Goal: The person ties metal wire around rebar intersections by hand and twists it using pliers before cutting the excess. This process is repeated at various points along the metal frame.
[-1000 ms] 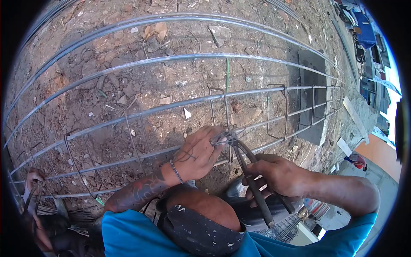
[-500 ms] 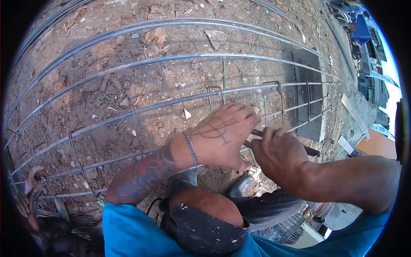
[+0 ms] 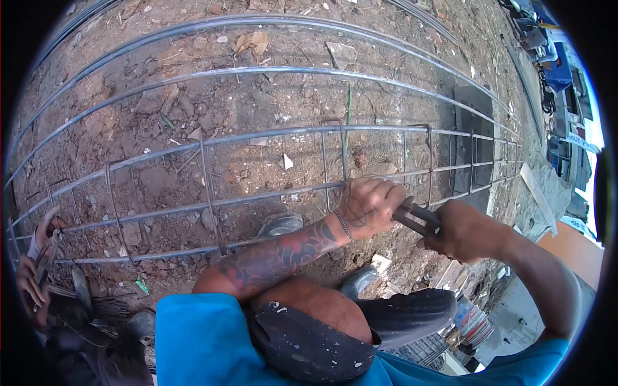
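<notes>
My left hand (image 3: 370,202) is curled closed around the rebar (image 3: 283,193) of a long steel cage, where a bent wire stirrup (image 3: 343,151) meets it. Its fingertips are partly hidden. In my right hand (image 3: 468,230) I grip the handles of dark steel pincers (image 3: 417,219). Their jaws point left, close beside my left knuckles. Whether the jaws hold tie wire, I cannot make out. More stirrups (image 3: 207,174) cross the long bars to the left and right.
Rubble-strewn soil lies under the cage. Further long rods (image 3: 257,69) run beyond it. A grey slab (image 3: 473,138) sits under the cage at the right. At far left, another person's hands (image 3: 38,276) hold a tool at the cage. My boot (image 3: 281,224) is close to the bars.
My left hand has gone from spread over the bar to closed, and has moved lower. My right hand has moved right, bringing the pincers' jaws into view beside my left hand.
</notes>
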The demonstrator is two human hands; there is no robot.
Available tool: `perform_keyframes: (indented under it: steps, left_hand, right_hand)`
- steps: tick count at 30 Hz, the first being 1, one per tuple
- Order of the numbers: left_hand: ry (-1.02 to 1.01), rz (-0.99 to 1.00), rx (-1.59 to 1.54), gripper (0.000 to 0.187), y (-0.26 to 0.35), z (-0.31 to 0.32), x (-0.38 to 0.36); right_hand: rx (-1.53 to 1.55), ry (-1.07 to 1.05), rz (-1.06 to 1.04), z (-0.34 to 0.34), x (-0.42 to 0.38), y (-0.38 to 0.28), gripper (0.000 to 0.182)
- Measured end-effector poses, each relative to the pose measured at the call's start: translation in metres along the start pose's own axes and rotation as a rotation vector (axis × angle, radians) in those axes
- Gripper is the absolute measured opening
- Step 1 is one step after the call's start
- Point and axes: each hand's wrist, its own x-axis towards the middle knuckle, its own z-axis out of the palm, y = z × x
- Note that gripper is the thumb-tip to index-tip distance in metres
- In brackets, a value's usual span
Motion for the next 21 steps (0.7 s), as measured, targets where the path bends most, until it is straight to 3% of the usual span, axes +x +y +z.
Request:
perform_keyframes:
  steps: [2,7,9,16,18,19,21]
  left_hand:
    - [0.028,0.036,0.078,0.021,0.004,0.005,0.002]
    - [-0.226,-0.013,0.216,0.011,0.011,0.012,-0.001]
    - [-0.408,-0.053,0.238,0.023,0.005,0.016,-0.001]
    - [-0.335,-0.026,0.292,0.019,0.004,0.018,0.006]
    - [-0.520,-0.103,0.113,0.026,0.014,0.007,0.022]
    - [-0.518,-0.108,0.111,0.026,0.019,-0.002,0.038]
    - [-0.950,-0.237,-0.144,0.034,0.022,-0.014,0.070]
  right_hand:
    - [-0.222,0.346,-0.152,0.019,0.017,0.026,0.035]
    - [-0.181,0.426,-0.214,0.022,0.049,0.050,0.026]
    - [-0.247,0.462,-0.253,0.019,0.062,0.056,0.027]
    - [-0.308,0.481,-0.300,0.013,0.079,0.065,0.027]
    - [-0.424,0.536,-0.252,0.015,0.060,0.058,0.023]
    - [-0.428,0.531,-0.252,0.016,0.051,0.052,0.023]
    - [-0.608,0.683,-0.143,0.021,0.032,0.038,0.019]
